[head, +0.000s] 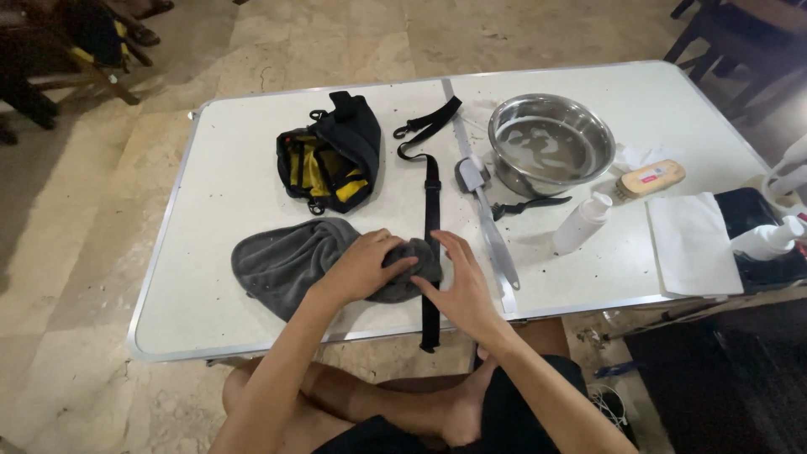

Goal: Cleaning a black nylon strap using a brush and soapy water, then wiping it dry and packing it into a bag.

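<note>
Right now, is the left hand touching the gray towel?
Touching. The head view shows the left hand pressing down on the gray towel, fingers curled over its bunched edge.

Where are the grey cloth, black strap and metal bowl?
grey cloth [282,262], head view, flat left part.
black strap [432,197], head view, middle near buckle.
metal bowl [504,113], head view, left rim.

White folding table [210,286] carries everything. Grey microfibre cloth [286,261] lies at the near edge, left of centre; left hand [363,267] rests on its right end, right hand [461,290] just beside it to the right. Black webbing strap [431,193] runs front to back between the hands, its near end hanging over the table edge. Black-and-yellow pouch [332,155] sits behind the cloth. Round steel bowl [551,143] stands right of the strap, white plastic bottle [582,223] in front of it, wooden-backed brush [649,178] to its right.
</note>
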